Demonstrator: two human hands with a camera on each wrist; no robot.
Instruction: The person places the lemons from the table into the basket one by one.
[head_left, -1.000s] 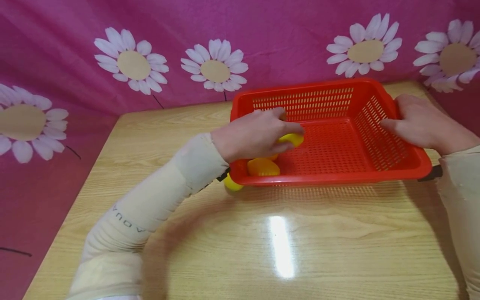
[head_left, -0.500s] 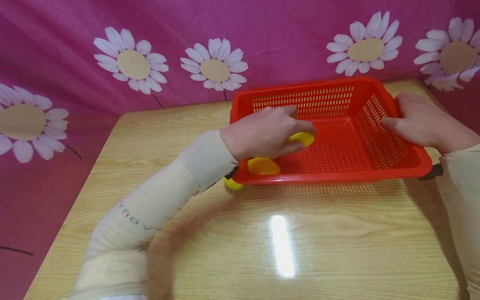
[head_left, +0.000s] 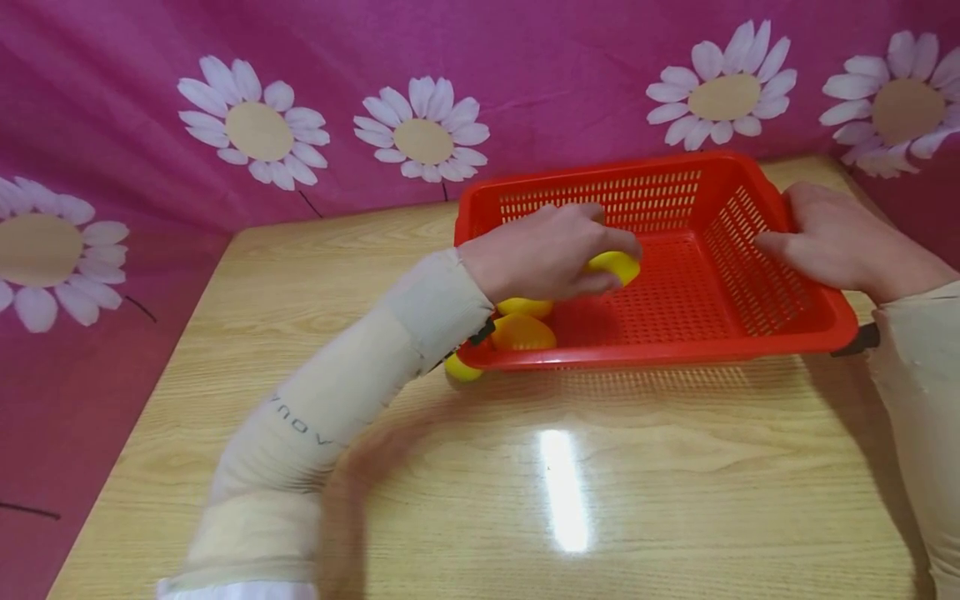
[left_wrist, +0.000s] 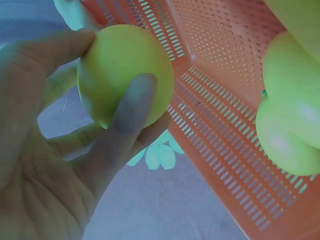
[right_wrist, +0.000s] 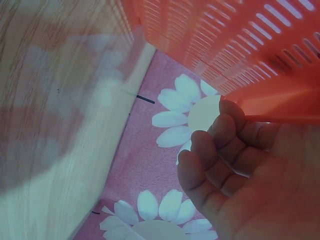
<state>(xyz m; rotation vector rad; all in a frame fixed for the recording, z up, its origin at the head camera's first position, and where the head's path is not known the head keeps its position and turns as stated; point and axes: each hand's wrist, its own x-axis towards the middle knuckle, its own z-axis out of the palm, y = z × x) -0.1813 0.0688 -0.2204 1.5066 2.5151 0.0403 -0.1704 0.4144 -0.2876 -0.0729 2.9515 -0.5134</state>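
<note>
My left hand (head_left: 543, 254) pinches a smooth, rounded yellow fruit (head_left: 619, 265) over the inside of a red plastic basket (head_left: 675, 353). Seen from the left wrist, thumb and fingers wrap around this fruit (left_wrist: 120, 65), with the basket's slotted wall behind it. At the basket's right end my right hand (head_left: 851, 246) grips the rim, thumb inside and fingers outside; the right wrist view shows those fingers (right_wrist: 205, 150) curled at the red rim. In the basket's left end lie more yellow fruits, including an orange-yellow one (head_left: 523, 332), partly hidden by my left forearm.
Another yellow fruit (head_left: 462, 368) lies on the wooden table (head_left: 420, 500), outside the basket's near left corner. A pink cloth (head_left: 540, 75) with white daisies hangs behind the table. The basket's right part shows bare perforated floor.
My left hand has moved right over the basket, carrying the yellow fruit. More of the fruits at the left end now show. My right hand stays on the rim.
</note>
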